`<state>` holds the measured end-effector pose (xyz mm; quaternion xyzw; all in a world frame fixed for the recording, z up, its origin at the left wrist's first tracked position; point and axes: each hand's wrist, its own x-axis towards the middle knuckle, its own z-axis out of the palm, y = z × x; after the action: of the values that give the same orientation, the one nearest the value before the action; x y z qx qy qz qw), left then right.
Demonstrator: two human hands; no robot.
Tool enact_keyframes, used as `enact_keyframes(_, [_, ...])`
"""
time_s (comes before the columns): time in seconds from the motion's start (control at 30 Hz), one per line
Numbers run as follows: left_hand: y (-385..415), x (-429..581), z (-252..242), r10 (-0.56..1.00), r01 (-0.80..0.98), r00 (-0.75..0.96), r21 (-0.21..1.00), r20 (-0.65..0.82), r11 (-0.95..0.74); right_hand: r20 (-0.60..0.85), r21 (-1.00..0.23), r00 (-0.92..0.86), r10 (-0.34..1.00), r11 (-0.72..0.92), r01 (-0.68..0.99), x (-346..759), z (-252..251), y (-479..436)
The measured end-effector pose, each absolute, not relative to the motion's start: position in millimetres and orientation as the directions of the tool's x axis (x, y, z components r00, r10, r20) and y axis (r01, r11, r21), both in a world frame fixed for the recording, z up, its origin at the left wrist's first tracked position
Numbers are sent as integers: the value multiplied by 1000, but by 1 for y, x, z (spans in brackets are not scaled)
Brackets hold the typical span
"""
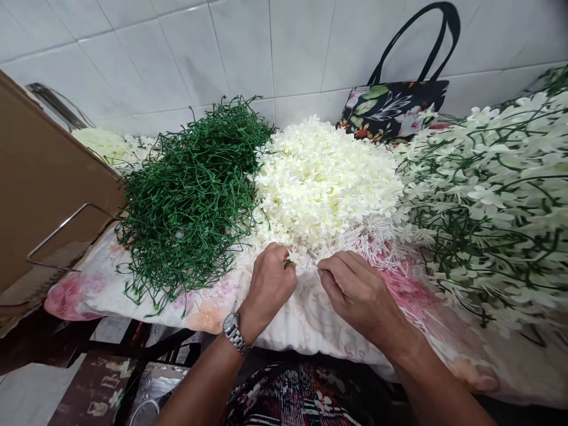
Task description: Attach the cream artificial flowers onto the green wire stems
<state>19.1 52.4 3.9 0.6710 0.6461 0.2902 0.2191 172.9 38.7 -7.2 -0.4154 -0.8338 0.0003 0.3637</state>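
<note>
Clock directions centred on the two hands, 12 toward the wall. Left hand (271, 281): fingers curled in, thumb pressed against them, pinching a green stem (288, 262); a white flower (300, 260) shows at the thumb, on the 3 o'clock side of this hand. Right hand (355, 287): at 3 o'clock from the flower, just beside it, thumb and fingertips drawn near one another; cannot tell whether anything lies between them, detail too small. Both hands sit over the floral cloth (331, 331), at the near edge of the piles.

Heap of white blossoms (328, 183): 12 to 1 o'clock, directly beyond the hands. White stalks (377, 244) spread from its near edge at about 2 o'clock. Pile of green stems (190, 195): 10 o'clock, its side touching the white heap. Assembled white-and-green sprays (501, 219): stacked at 2 to 3 o'clock.

Surroundings: flower-print bag (393, 109) at 1 o'clock, black handles up, against the tiled wall (239, 53). Cardboard (53, 189) stands at 9 to 10 o'clock. Metal-banded wristwatch (234, 331) on the left wrist, 7 o'clock.
</note>
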Motion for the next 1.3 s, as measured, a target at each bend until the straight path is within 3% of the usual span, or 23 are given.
enact_keyframes(0.07, [53,21,5,993,785,13,614,116,-82,605,-308,-384,697,650,694,173,-7,38])
enact_keyframes(0.23, [53,18,8,994,764,-35,645,103,-40,609,-374,-357,708,654,657,172,-6,38])
enact_keyframes(0.43, [33,15,25,990,519,-107,854,92,-23,624,-468,-330,709,677,568,163,3,31])
enact_keyframes(0.63, [8,13,24,981,343,-93,930,171,-130,597,-503,-307,742,643,577,156,6,22])
enact_keyframes(0.8, [-2,8,11,967,288,-78,934,244,-213,578,-519,-352,736,665,538,155,6,14])
enact_keyframes(1.1, [-14,-3,9,911,350,54,846,409,-401,539,-522,-417,732,678,518,151,9,4])
enact_keyframes(1.3, [-20,-9,6,969,249,-27,941,245,-231,524,-523,-453,721,693,497,149,11,-2])
